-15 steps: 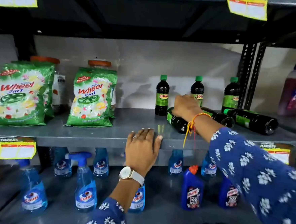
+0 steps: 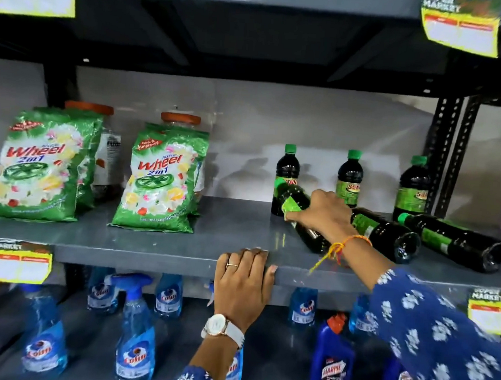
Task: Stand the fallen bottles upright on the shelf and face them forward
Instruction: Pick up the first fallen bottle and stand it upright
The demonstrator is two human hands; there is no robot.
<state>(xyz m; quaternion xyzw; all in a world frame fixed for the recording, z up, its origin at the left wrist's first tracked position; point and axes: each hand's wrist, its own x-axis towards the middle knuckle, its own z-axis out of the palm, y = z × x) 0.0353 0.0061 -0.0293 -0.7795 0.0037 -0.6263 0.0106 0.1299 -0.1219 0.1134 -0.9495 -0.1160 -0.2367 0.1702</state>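
The shelf [image 2: 180, 244] looks like painted grey metal, smooth with a soft sheen, you can see a faint reflection near the front edge. The fallen bottles [image 2: 462, 243] are dark glossy plastic with shiny green wrap labels and matt-ish green plastic caps. Detergent bags [image 2: 158, 180] are slick printed plastic film, a bit crinkly and catching light. The spray bottles [image 2: 136, 339] below are clear blue plastic, pretty glossy. Price tags [image 2: 15, 265] look like plain matt paper. The sleeve [image 2: 440, 336] is soft printed cloth, and the wristwatch [image 2: 219, 327] has a smooth pale strap with a shiny metal-looking case.
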